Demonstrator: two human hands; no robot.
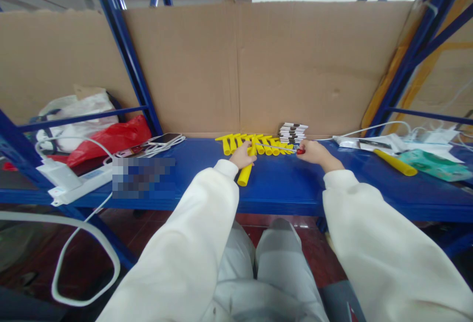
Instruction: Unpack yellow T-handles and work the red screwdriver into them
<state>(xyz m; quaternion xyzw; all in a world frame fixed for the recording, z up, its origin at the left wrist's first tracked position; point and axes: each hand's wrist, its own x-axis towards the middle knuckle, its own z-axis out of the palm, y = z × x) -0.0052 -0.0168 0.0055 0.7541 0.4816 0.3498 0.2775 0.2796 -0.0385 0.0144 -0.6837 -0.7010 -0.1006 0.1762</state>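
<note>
My left hand (242, 155) is closed round a yellow T-shaped plastic handle (244, 176), whose thick round end points toward me. In my right hand (314, 154) is a screwdriver (301, 151) with a red grip. Its thin metal shaft runs left toward the head of the held handle; whether the tip touches is too small to tell. Behind both hands lies a row of similar yellow handles (232, 143), partly hidden by my left hand. A stack of small white-and-dark packs (293, 129) stands just behind the screwdriver.
The blue shelf (207, 174) has a cardboard sheet (295, 65) at its back. To the left are a power strip (83, 184), a red bag (111, 139) and a phone (167, 138) with white cables. At right lie another yellow handle (395, 162) and a green packet (436, 164).
</note>
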